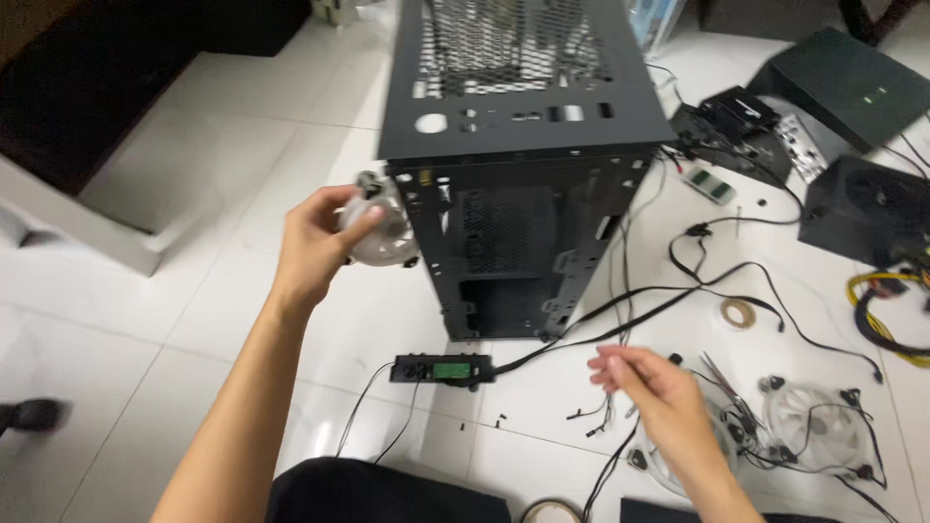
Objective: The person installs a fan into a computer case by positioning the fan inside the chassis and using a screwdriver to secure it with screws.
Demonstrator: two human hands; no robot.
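The black computer case (518, 155) runs out past the top edge, so its far end is unseen. Left of the case, the clear fan (383, 228) is partly covered by the left hand (315, 247) and partly behind the case's corner. Below and right of the case, the right hand (654, 387) is motion-blurred, and whether its fingers pinch the thin black cables (605, 412) cannot be told.
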